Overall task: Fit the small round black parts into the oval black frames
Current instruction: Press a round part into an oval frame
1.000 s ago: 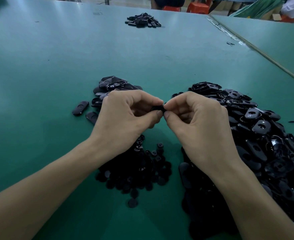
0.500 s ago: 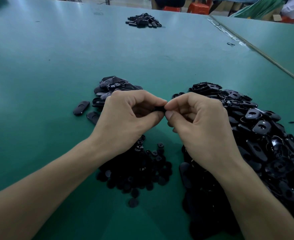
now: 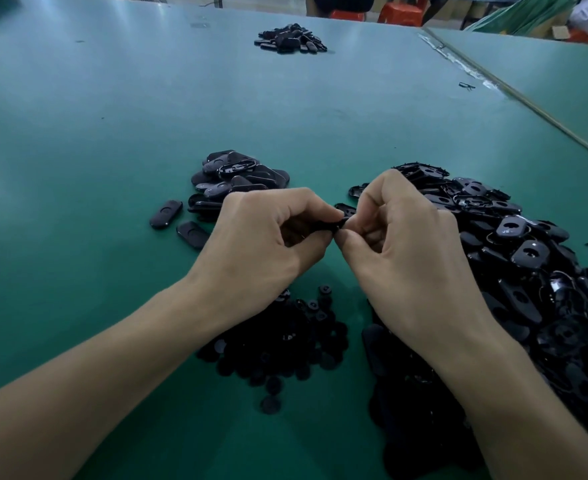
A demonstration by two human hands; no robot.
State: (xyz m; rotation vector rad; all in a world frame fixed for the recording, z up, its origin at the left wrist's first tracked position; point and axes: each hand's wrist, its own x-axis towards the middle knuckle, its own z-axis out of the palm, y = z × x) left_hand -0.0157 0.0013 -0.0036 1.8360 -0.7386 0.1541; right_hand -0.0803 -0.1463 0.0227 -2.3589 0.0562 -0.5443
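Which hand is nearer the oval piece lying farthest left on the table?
Left. The left hand is just right of the oval piece; the right hand is farther right, past the left. Both pinch one black part.

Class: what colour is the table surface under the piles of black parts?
The table is a plain teal green, shown clearest in the head view.

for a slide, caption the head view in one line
Left hand and right hand pinch one black piece amid piles of round parts and oval frames.

Glossy black oval frames (image 3: pixel 527 258) and matte black round parts (image 3: pixel 285 341) lie on a teal-green table (image 3: pixel 112 133).
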